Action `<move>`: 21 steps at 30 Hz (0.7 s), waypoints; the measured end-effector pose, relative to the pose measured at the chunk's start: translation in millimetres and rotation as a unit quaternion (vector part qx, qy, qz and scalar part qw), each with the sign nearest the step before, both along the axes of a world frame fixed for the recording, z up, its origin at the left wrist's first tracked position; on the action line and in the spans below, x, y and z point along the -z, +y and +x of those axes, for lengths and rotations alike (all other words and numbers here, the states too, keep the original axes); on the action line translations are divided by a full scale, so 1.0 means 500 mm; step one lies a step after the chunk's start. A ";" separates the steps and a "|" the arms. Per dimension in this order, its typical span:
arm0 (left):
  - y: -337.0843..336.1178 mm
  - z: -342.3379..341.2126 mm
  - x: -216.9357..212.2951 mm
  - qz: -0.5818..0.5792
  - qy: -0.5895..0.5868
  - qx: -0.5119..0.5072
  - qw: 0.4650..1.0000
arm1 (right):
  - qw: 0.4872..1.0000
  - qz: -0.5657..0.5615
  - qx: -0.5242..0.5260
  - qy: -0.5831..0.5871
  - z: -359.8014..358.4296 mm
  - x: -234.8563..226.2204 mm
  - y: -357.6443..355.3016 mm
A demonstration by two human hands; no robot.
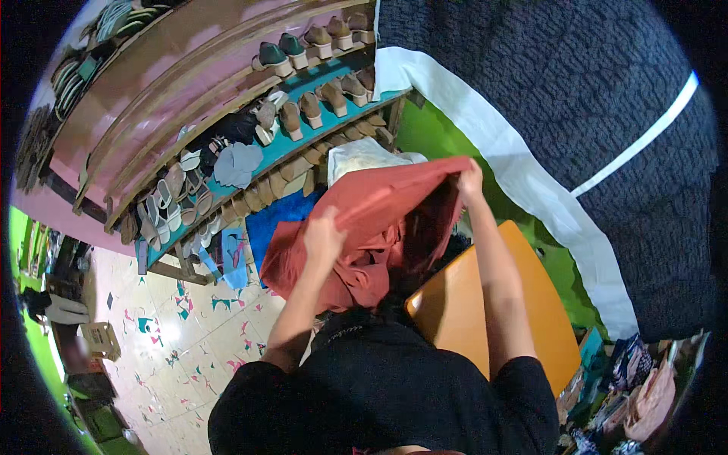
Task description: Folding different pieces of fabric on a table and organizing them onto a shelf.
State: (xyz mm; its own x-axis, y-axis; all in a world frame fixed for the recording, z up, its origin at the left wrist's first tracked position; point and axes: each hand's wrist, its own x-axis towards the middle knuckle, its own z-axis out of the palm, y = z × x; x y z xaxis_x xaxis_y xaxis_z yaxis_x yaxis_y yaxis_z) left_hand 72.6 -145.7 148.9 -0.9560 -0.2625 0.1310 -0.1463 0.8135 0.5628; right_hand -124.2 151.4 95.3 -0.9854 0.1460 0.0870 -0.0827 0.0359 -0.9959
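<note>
A rust-red garment (364, 220) is spread open in front of me, held up between both hands. My left hand (322, 235) grips its near edge at the left, fingers closed in the cloth. My right hand (469, 180) pinches the upper right corner of the same garment, raised higher. The lower folds of the cloth hang bunched below my left hand. Beneath the garment, an orange board-like tabletop (470, 303) shows at the right of my body.
Wooden shelves (227, 98) with several pairs of sandals and shoes run across the upper left. A blue cloth (277, 220) lies under them. A dark knitted textile with a white border (576, 114) hangs at the right. More folded fabrics (644, 387) sit lower right; tiled floor (182, 334) at left.
</note>
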 end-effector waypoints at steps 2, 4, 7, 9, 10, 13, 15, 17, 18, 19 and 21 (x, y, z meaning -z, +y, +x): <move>-0.054 -0.032 0.053 -0.043 0.022 -0.047 0.998 | 0.962 0.235 0.006 0.136 -0.013 -0.088 -0.009; -0.100 -0.049 0.041 -0.058 0.050 -0.069 0.995 | 0.901 0.340 0.001 0.269 -0.017 -0.163 -0.038; -0.154 -0.111 0.006 -0.082 0.191 -0.109 0.972 | 0.898 0.310 0.018 0.311 -0.047 -0.234 -0.063; -0.169 -0.134 -0.068 -0.073 0.237 -0.139 0.959 | 0.897 0.280 0.020 0.343 -0.057 -0.285 -0.083; -0.182 -0.136 -0.098 -0.046 0.315 -0.116 0.941 | 0.893 0.248 0.022 0.374 -0.056 -0.311 -0.096; -0.194 -0.119 -0.159 -0.051 0.438 -0.193 0.877 | 0.895 0.197 0.059 0.395 -0.011 -0.376 -0.131; -0.148 -0.107 -0.155 0.039 0.438 -0.174 0.881 | 0.891 0.221 0.080 0.389 -0.006 -0.359 -0.080; -0.176 -0.100 -0.022 0.044 0.335 -0.123 0.933 | 0.888 0.308 0.107 0.325 0.010 -0.307 -0.050; -0.202 -0.084 0.076 0.070 0.250 -0.120 0.958 | 0.865 0.369 0.090 0.327 0.019 -0.263 -0.043; -0.228 -0.064 0.181 0.095 0.161 -0.116 0.975 | 0.839 0.429 0.072 0.327 0.033 -0.217 -0.039; -0.231 0.005 0.324 0.102 0.113 -0.125 0.980 | 0.802 0.546 -0.080 0.229 0.099 -0.155 -0.025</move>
State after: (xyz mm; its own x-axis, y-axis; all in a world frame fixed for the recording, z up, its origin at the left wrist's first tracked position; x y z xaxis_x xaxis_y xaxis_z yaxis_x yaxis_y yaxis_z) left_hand 74.8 -261.2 -12.9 -0.8111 -0.5271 0.2537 -0.1786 0.6361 0.7507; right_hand -74.7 138.8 173.0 -0.8121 -0.3891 0.4348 -0.5213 0.8186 -0.2412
